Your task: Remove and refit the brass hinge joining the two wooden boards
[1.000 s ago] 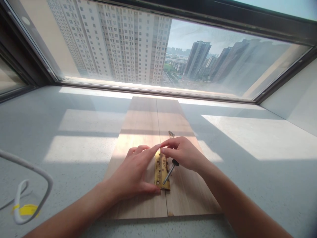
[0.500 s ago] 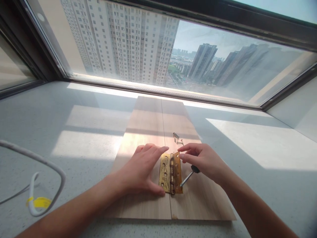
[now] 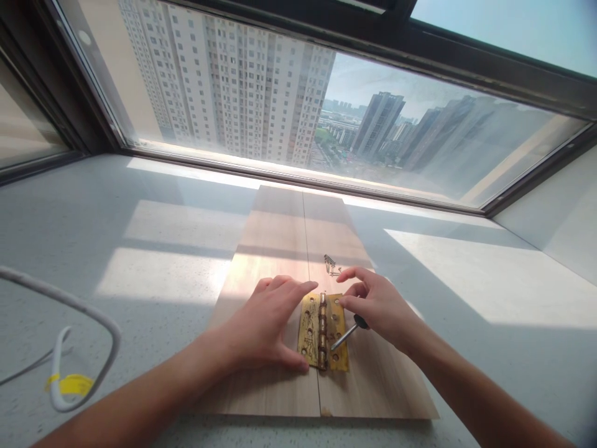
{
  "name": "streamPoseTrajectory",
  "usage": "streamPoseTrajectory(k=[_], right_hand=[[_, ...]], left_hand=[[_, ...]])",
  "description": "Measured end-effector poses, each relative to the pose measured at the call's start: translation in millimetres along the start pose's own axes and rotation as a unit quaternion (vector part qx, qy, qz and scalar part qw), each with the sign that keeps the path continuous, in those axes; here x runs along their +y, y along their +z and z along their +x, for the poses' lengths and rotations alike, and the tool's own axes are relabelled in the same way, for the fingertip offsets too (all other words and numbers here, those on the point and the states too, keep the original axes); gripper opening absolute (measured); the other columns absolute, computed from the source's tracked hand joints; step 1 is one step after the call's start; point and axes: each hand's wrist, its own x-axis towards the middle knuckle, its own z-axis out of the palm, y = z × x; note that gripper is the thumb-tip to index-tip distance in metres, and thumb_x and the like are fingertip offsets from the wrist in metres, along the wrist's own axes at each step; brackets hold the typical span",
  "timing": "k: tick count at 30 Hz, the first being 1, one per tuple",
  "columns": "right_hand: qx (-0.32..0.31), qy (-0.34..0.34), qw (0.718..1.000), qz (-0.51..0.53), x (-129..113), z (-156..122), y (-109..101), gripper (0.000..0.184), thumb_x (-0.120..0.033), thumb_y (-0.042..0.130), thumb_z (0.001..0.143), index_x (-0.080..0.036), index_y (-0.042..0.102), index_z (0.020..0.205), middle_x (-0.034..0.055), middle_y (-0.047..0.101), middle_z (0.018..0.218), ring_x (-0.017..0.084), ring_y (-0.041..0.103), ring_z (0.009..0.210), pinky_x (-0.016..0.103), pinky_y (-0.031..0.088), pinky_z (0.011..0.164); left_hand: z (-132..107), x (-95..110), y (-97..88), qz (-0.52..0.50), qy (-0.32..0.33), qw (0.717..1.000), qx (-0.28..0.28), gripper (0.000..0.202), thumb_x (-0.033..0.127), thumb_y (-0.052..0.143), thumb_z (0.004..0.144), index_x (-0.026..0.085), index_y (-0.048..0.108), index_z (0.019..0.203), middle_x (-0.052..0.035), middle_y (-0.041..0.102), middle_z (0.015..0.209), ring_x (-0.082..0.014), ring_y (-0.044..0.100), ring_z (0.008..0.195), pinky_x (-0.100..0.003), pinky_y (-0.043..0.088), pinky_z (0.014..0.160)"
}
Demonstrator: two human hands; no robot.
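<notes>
A brass hinge (image 3: 323, 333) lies unfolded across the seam between two light wooden boards (image 3: 275, 230), with the right leaf spread flat or nearly so. My left hand (image 3: 275, 326) rests beside the left leaf, fingers spread. Its index tip is by the hinge's top edge and its thumb by the lower left corner. In the curled fingers of my right hand (image 3: 375, 305) is a screwdriver (image 3: 346, 336), its shaft slanting down-left over the right leaf. The thumb of that hand is at the leaf's upper right corner, with the index finger raised apart. Several screws (image 3: 332, 266) lie just above the hinge.
The boards sit on a pale speckled sill (image 3: 163, 311) in front of a window (image 3: 261, 99) with a dark frame. To the left, a white cable (image 3: 93, 314) loops up beside a yellow tag (image 3: 74, 384). Tall buildings stand outside.
The hinge's right leaf has swung down to the right, from tilted up to flatter. My right hand has shifted slightly left with the screwdriver. My left hand stays nearly in place.
</notes>
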Motion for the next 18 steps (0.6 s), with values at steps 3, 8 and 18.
streamPoseTrajectory(k=[3, 8, 18], right_hand=[[-0.004, -0.01, 0.999, 0.036, -8, -3, -1, 0.022, -0.026, 0.063, 0.072, -0.02, 0.053, 0.091, -0.0062, 0.053, 0.055, 0.01, 0.045, 0.048, 0.021, 0.033, 0.042], [0.02, -0.052, 0.997, 0.062, -22, -18, -1, 0.014, -0.026, 0.063, 0.075, -0.02, 0.052, 0.081, -0.0046, 0.054, 0.057, 0.009, 0.044, 0.05, 0.021, 0.034, 0.044], [0.095, -0.334, 0.937, -0.028, -10, -39, -1, 0.008, -0.015, 0.058, 0.081, -0.021, 0.061, 0.079, 0.0031, 0.066, 0.072, 0.015, 0.06, 0.06, 0.027, 0.047, 0.05]], left_hand=[[-2, -1, -0.5, 0.015, 0.002, 1.0, 0.014, 0.109, 0.05, 0.085, 0.047, 0.027, 0.033, 0.14, -0.0079, 0.051, 0.133, -0.0318, 0.04, 0.123, -0.05, 0.031, 0.104], [-8, 2, -14.9, -0.014, -0.009, 0.998, 0.057, 0.095, 0.058, 0.079, 0.054, 0.022, 0.041, 0.133, -0.0114, 0.054, 0.128, -0.0314, 0.047, 0.115, -0.051, 0.039, 0.097], [-10, 2, -39.8, -0.108, 0.025, 0.979, 0.169, 0.014, 0.029, 0.057, 0.086, 0.018, 0.062, 0.079, -0.0009, 0.065, 0.073, -0.0124, 0.057, 0.068, -0.027, 0.045, 0.06]])
